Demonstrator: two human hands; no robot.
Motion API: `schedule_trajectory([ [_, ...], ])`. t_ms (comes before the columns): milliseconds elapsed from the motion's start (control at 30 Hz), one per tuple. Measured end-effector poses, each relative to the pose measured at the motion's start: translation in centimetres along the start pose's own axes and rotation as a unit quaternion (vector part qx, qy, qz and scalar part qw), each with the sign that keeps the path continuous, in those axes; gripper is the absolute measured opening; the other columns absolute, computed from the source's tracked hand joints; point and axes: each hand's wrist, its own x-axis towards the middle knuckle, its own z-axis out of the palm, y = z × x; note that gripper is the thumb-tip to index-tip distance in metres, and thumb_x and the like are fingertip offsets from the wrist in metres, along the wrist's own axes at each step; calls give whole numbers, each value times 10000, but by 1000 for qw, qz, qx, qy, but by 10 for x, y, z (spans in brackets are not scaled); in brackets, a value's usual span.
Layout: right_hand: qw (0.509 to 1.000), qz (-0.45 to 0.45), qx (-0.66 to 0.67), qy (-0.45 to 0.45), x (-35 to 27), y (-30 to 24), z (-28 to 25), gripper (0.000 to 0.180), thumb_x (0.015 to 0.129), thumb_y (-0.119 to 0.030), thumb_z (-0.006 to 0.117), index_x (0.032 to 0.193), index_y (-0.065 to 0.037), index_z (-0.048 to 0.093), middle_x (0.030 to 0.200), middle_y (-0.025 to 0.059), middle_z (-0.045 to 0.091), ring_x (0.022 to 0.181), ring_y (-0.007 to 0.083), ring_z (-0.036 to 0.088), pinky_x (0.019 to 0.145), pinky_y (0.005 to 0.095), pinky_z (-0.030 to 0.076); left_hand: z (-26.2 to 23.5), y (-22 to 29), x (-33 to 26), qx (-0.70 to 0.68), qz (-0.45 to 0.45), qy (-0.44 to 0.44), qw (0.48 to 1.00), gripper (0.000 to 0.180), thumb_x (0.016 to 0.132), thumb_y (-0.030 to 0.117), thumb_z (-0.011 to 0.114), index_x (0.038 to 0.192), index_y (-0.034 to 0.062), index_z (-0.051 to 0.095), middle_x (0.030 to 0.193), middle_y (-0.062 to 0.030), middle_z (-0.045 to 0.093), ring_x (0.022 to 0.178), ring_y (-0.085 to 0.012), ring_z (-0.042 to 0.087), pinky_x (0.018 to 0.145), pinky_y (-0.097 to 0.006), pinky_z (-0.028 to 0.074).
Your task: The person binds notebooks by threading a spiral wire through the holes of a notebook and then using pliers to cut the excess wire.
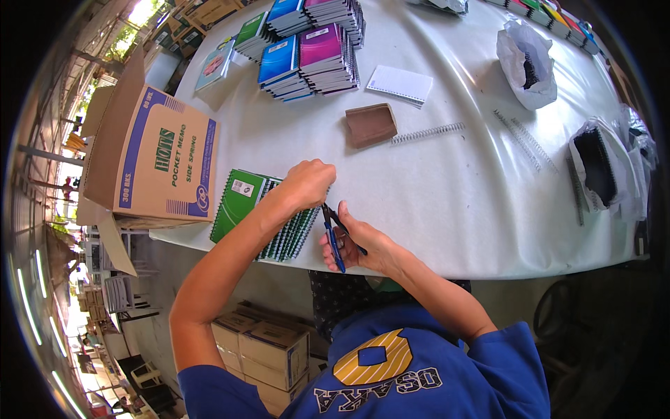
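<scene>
My right hand (359,246) grips a pair of pliers (333,241) with blue and black handles, near the table's front edge. The jaws point up toward my left hand (311,183), whose fingers are closed just beyond them. Whatever those fingers pinch is hidden by the hand. Beneath my left forearm lies a fanned row of green spiral notebooks (241,204), their wire bindings showing along the right side. My forearm covers part of them.
An open cardboard box (164,153) stands left. Stacked blue, purple and green notebooks (280,59) are at the back. Beyond my hands lie a brown cardboard piece (370,126), a wire spiral (428,133) and white sheets (400,84). Plastic bags (528,64) holding dark spirals sit right.
</scene>
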Motion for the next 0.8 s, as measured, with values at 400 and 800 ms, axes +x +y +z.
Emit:
schedule_trajectory([
  [400, 999, 28, 23, -14, 4, -9, -2, 768, 922, -716, 257, 848, -13, 557, 698, 85, 539, 612, 221, 553, 585, 368, 510, 2, -2, 2, -16, 3, 18, 1000, 80, 741, 38, 639, 809, 0, 619, 847, -209, 650, 834, -420, 633, 729, -487, 512],
  [800, 999, 24, 18, -22, 1, -10, -5, 744, 920, -718, 273, 802, -33, 539, 644, 55, 494, 554, 185, 490, 501, 333, 440, 1, 0, 0, 3, 0, 10, 1000, 98, 751, 52, 647, 835, 8, 622, 873, -194, 655, 841, -405, 642, 726, -482, 520],
])
